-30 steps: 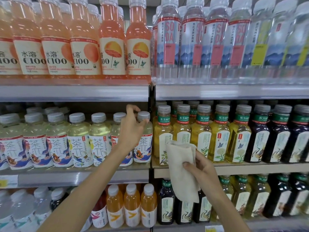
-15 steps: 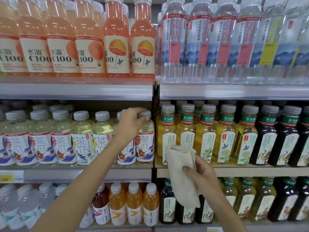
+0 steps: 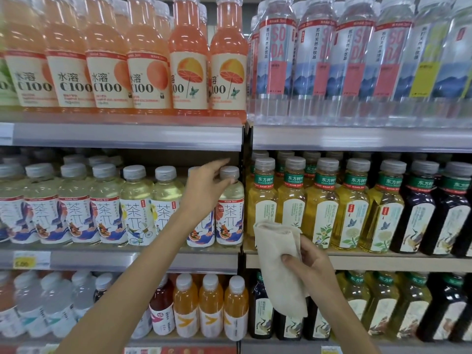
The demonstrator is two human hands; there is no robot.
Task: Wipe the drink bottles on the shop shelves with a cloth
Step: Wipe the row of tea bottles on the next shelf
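A row of pale tea bottles with grey caps stands on the middle shelf [image 3: 127, 260]. My left hand [image 3: 207, 187] reaches up to the rightmost tea bottle [image 3: 229, 215], with its fingers at the bottle's grey cap; whether they grip the cap is unclear. The hand covers the neighbouring bottle on the left. My right hand [image 3: 306, 259] is lower and to the right, shut on a folded beige cloth [image 3: 281, 267] that hangs down in front of the yellow tea bottles [image 3: 321, 208].
Orange juice bottles [image 3: 107, 60] and clear soda water bottles [image 3: 314, 54] fill the top shelf. Dark tea bottles [image 3: 419, 213] stand at the right of the middle shelf. Small orange drinks [image 3: 212, 307] and water bottles [image 3: 46, 310] sit on the bottom shelf. A vertical divider [image 3: 244, 200] splits the shelving.
My left hand has slid from the bottle's label up to its cap. The right hand and cloth have stayed in about the same place while the view shifted slightly.
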